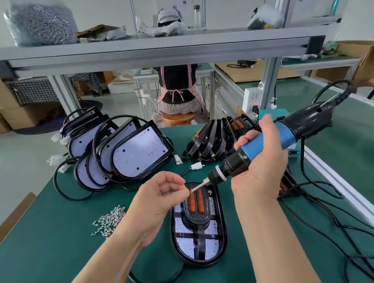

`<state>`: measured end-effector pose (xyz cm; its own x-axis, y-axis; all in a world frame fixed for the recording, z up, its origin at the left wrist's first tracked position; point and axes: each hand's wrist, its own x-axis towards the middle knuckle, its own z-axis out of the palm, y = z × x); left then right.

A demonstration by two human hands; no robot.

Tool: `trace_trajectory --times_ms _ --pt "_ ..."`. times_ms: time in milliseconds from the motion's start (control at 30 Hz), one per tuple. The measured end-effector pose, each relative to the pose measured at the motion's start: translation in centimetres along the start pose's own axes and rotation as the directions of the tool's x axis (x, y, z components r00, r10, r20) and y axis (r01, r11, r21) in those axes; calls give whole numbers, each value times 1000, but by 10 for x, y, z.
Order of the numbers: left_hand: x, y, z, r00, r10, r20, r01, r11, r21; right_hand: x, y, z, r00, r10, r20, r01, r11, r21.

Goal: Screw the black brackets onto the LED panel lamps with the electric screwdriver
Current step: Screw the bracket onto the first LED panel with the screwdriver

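Observation:
An LED panel lamp (218,237) lies flat on the green table in front of me. A black bracket (196,218) with two orange strips rests on it. My right hand (261,165) grips the blue and black electric screwdriver (266,146), tilted, with its bit pointing down-left over the bracket's far end. My left hand (158,201) is raised beside the bit, fingers curled, fingertips pinched right at the bit's tip. Whatever they pinch is too small to see.
A pile of loose screws (109,220) lies at the left. Several LED panels (135,153) with cables lean stacked at the back left. A row of black brackets (214,141) stands behind. The screwdriver's black cables (322,206) trail over the right side. A person sits beyond the table.

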<state>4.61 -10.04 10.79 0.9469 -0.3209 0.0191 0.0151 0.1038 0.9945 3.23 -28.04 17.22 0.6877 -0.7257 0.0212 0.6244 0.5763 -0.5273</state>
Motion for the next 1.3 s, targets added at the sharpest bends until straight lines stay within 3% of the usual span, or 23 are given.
trace_trajectory --times_ms 200,500,1067,1300 --pt "-4 0 6 998 -46 36 55 939 -340 4 -2 4 1000 -5 -23 6 1000 24" --pt "-5 -8 16 995 -94 42 102 872 -478 2 -2 1 1000 -15 -19 15 1000 1" --pt "-9 -11 24 999 -37 -12 27 877 -480 -1 -4 -1 998 -59 -20 59 998 -6" --pt "-15 -4 35 978 163 -133 -197 931 -308 3 -3 -5 989 -23 -147 19 999 -26"
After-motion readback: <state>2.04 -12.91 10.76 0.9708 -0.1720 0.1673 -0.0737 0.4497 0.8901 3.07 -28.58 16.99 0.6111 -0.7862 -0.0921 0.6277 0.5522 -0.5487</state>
